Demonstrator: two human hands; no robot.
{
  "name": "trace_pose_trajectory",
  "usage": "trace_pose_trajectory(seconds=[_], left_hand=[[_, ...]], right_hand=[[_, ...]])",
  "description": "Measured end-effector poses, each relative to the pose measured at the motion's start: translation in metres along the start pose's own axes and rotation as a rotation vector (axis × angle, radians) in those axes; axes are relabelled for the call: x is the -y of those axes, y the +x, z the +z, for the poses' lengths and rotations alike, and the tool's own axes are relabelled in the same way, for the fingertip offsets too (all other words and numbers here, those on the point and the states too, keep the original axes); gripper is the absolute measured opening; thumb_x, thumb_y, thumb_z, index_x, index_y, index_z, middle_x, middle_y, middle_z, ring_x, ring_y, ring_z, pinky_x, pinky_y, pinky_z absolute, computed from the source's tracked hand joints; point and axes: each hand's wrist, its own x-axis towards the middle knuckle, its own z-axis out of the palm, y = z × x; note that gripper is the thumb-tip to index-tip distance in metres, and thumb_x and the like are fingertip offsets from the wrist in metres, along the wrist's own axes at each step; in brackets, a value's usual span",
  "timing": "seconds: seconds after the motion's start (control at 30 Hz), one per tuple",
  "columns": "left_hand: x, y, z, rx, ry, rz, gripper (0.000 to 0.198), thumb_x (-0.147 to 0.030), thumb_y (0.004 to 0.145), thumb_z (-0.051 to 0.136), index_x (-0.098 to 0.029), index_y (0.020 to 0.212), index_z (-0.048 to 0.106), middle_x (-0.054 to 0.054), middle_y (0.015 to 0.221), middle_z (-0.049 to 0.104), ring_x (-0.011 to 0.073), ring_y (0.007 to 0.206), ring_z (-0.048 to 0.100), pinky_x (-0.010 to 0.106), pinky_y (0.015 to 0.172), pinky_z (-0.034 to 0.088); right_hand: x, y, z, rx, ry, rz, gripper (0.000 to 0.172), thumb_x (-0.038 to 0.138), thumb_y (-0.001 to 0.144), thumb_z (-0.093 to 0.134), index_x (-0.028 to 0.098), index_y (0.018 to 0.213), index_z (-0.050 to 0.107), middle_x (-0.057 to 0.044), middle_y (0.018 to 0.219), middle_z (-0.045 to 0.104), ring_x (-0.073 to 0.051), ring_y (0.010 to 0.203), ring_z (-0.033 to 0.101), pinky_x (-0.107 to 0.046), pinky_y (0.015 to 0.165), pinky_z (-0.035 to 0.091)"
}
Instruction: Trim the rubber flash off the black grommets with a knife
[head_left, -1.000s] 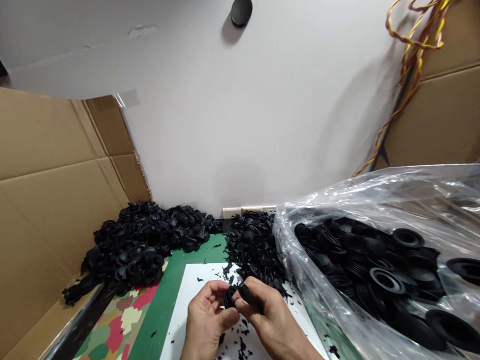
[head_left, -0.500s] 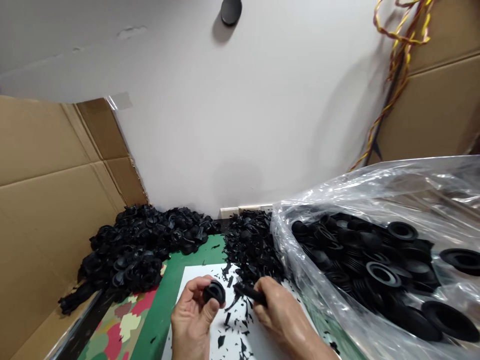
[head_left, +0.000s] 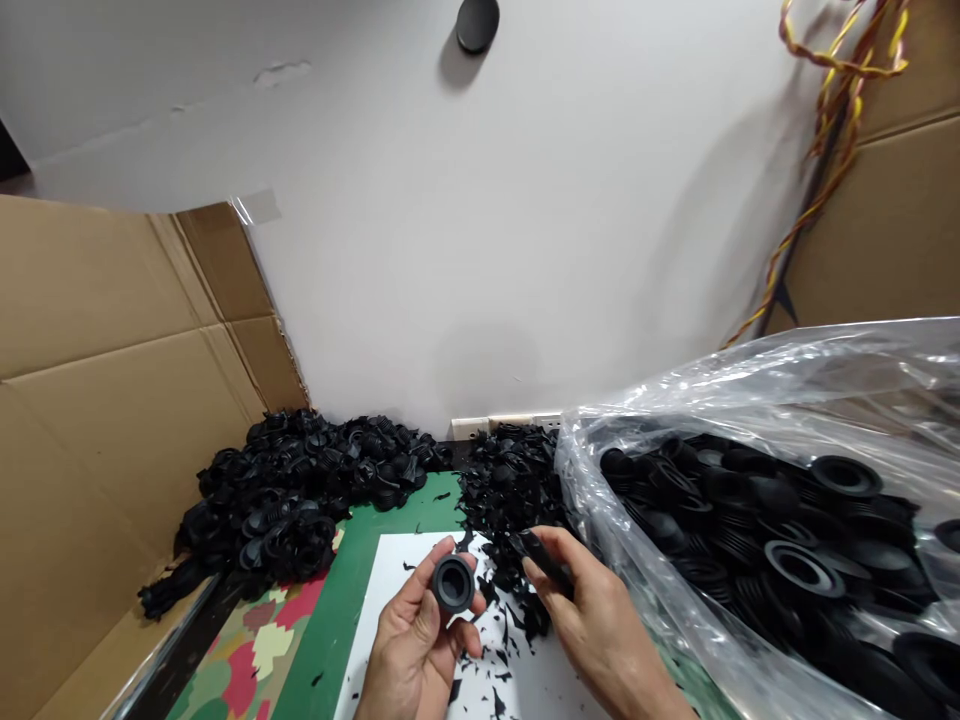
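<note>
My left hand [head_left: 417, 645] pinches a small black ribbed rubber part [head_left: 453, 584] with its round opening turned towards me. My right hand [head_left: 592, 622] is closed round a slim black tool [head_left: 541, 556], held a little to the right of the part and apart from it. Both hands hover over a white sheet [head_left: 390, 590] littered with black rubber trimmings [head_left: 504, 612].
A heap of black rubber parts [head_left: 292, 495] lies at the left against a cardboard wall [head_left: 97, 400]. A mound of black scraps [head_left: 510, 478] sits behind the sheet. A clear plastic bag [head_left: 750, 400] full of black rubber parts fills the right side. Twisted wires [head_left: 832, 130] hang at the upper right.
My hands have drawn apart. The left hand turned the rubber part so its opening faces me, and the right hand carried the tool off to the right.
</note>
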Motion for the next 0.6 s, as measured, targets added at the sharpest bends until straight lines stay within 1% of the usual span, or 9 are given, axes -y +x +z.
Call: trace_pose_trajectory(seconds=[0.1,0.17,0.23,0.3,0.4,0.5,0.6], left_hand=[[-0.0012,-0.001,0.001,0.011,-0.007,-0.014,0.034,-0.02,0.069,0.077,-0.019,0.103,0.073,0.013,0.101,0.073,0.0188,0.072,0.065,0.023,0.052,0.05],[-0.0018,-0.0014,0.0013,0.013,-0.001,-0.02,0.034,-0.018,0.068,0.078,-0.019,0.102,0.074,0.013,0.102,0.073,0.0191,0.073,0.065,0.023,0.053,0.05],[-0.002,-0.0009,0.0008,0.009,0.015,-0.032,0.034,-0.017,0.067,0.078,-0.018,0.101,0.074,0.013,0.102,0.074,0.0193,0.073,0.066,0.022,0.052,0.05],[-0.0018,0.0003,-0.0005,0.002,0.03,-0.043,0.033,-0.016,0.067,0.078,-0.018,0.099,0.075,0.013,0.099,0.075,0.0193,0.072,0.067,0.021,0.051,0.05],[-0.0014,0.0026,-0.0023,-0.023,0.044,-0.054,0.032,-0.018,0.065,0.08,-0.019,0.097,0.076,0.013,0.094,0.076,0.0188,0.069,0.067,0.02,0.048,0.05],[-0.0012,0.0037,-0.0024,-0.043,0.054,-0.06,0.033,-0.02,0.062,0.081,-0.019,0.095,0.076,0.013,0.091,0.076,0.0181,0.066,0.067,0.019,0.047,0.049],[-0.0009,0.0032,-0.001,-0.038,0.06,-0.062,0.035,-0.021,0.06,0.083,-0.018,0.094,0.076,0.013,0.088,0.076,0.0169,0.063,0.066,0.018,0.046,0.048]], right_hand=[[-0.0012,0.0001,-0.0011,-0.047,-0.047,-0.03,0.022,0.036,0.079,0.041,0.022,0.076,0.057,-0.004,0.074,0.063,-0.021,0.069,0.059,-0.029,0.063,0.045],[-0.0006,0.0008,-0.0014,-0.073,-0.074,-0.048,0.025,0.038,0.08,0.041,0.023,0.064,0.053,-0.003,0.067,0.06,-0.019,0.061,0.056,-0.027,0.057,0.044],[0.0012,0.0015,-0.0011,-0.085,-0.08,-0.053,0.029,0.041,0.08,0.042,0.023,0.057,0.048,-0.001,0.062,0.057,-0.018,0.057,0.054,-0.026,0.053,0.042],[0.0034,0.0019,-0.0004,-0.082,-0.08,-0.04,0.03,0.041,0.079,0.043,0.024,0.055,0.043,0.0,0.06,0.055,-0.017,0.055,0.052,-0.024,0.049,0.04],[0.0058,0.0014,0.001,-0.06,-0.087,-0.021,0.029,0.04,0.079,0.043,0.024,0.055,0.041,0.0,0.058,0.053,-0.017,0.054,0.051,-0.024,0.048,0.038],[0.0059,0.0005,0.0022,-0.042,-0.091,-0.033,0.028,0.039,0.079,0.042,0.024,0.056,0.041,0.0,0.058,0.051,-0.017,0.055,0.051,-0.025,0.049,0.037],[0.005,-0.0001,0.0024,-0.016,-0.081,-0.045,0.027,0.036,0.081,0.041,0.024,0.057,0.043,-0.001,0.061,0.052,-0.018,0.058,0.051,-0.026,0.052,0.039]])
